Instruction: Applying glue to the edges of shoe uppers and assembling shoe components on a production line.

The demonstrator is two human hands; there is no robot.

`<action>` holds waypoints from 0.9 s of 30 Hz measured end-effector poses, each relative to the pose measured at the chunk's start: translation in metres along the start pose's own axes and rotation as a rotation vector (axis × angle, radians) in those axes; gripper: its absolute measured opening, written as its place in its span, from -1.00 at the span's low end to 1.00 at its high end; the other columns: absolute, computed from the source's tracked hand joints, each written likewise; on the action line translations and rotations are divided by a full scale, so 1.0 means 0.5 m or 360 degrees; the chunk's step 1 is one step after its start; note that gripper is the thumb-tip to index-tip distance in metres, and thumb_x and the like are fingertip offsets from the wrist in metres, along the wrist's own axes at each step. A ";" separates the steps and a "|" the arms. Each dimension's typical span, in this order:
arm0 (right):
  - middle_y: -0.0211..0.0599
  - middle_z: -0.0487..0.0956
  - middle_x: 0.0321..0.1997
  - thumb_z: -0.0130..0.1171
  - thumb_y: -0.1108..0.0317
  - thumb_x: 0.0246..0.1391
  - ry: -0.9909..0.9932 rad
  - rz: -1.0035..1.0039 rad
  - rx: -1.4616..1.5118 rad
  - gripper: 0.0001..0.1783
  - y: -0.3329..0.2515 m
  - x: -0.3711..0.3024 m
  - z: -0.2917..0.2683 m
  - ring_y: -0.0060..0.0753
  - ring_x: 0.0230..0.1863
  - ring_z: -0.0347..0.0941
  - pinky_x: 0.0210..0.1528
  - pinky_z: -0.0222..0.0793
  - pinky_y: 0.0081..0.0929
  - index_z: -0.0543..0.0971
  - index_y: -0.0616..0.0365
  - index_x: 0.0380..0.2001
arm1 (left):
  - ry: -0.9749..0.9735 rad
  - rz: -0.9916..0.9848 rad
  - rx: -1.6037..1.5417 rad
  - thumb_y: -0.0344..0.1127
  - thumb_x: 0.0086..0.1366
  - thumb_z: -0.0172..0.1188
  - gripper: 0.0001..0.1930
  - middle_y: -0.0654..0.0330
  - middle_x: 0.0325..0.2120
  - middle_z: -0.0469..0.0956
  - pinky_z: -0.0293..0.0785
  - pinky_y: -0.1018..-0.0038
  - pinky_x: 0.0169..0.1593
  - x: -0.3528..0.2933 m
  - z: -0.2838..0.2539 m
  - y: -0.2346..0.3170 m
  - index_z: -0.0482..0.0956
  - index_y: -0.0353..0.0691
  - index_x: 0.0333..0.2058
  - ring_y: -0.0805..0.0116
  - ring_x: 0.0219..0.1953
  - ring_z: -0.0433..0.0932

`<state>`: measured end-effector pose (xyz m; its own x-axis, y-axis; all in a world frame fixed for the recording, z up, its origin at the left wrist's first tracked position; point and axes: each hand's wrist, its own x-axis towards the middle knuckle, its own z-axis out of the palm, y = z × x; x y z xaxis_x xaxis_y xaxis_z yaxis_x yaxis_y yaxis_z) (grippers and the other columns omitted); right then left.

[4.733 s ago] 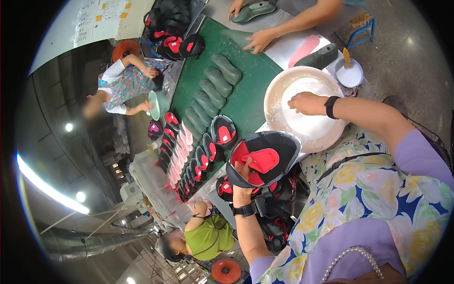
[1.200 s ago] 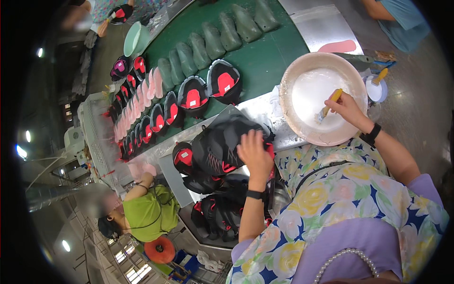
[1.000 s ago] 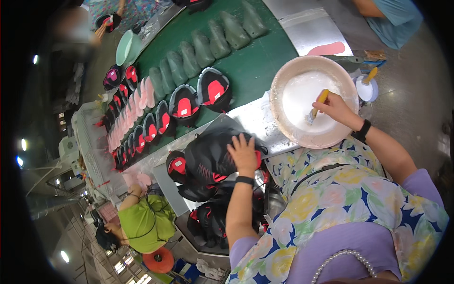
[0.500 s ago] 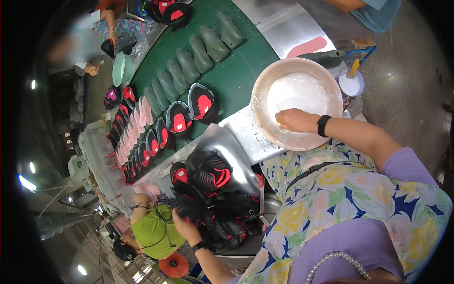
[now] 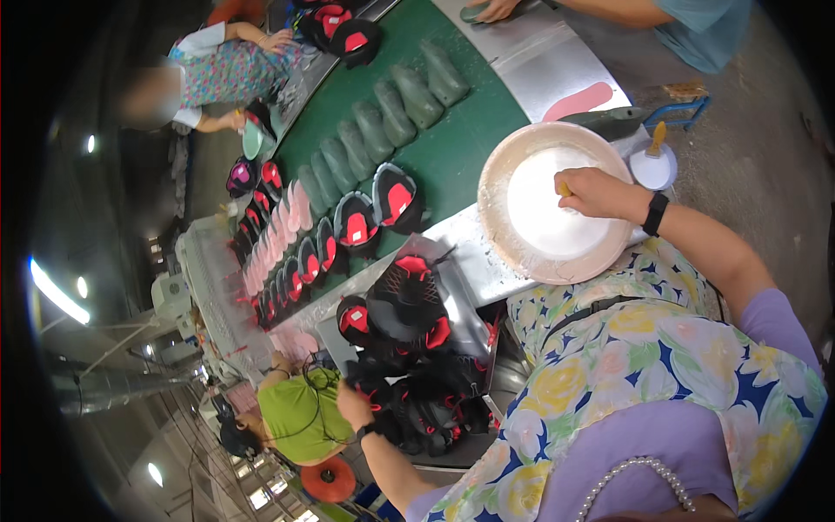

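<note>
"What do your right fingers (image 5: 572, 200) have?"

"They're curled snug around a yellow brush handle (image 5: 564, 189). It's over the white stuff (image 5: 539, 222) in the big bowl (image 5: 513, 250), on the worktop (image 5: 461, 248)."

"And your left fingers (image 5: 345, 393)?"

"They're right by the pile of black and red shoe tops (image 5: 426, 409). I can't tell how bent they are, or if they hold one."

Yellow brush handle (image 5: 564, 189) mostly hidden in the right grip (image 5: 596, 193), bristles unseen

Basin (image 5: 493, 209) sits right of piled shoes (image 5: 435, 404); lasts (image 5: 396, 124) lie on the worktop (image 5: 461, 165) beyond.
</note>
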<state>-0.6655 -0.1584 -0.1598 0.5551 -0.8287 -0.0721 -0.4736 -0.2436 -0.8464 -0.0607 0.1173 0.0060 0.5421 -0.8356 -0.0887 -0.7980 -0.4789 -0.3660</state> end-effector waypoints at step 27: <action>-0.14 0.51 -0.55 0.29 0.08 0.08 0.0615 -0.0167 0.0301 -0.61 -0.105 -0.006 -0.161 -0.08 -0.47 0.50 -0.35 0.37 -0.25 0.53 0.25 -0.36 | -0.0307 0.0595 -0.2493 -0.23 0.42 0.17 -0.50 0.12 0.07 0.53 0.43 0.37 0.15 0.011 -0.228 0.778 0.32 -0.25 0.25 0.26 0.09 0.51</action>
<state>-0.6976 -0.1839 -0.0727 0.2802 -0.9406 0.1916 -0.2751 -0.2699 -0.9227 -0.3982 -0.1043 -0.0314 0.1934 -0.9756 -0.1042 -0.2922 -0.1587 0.9431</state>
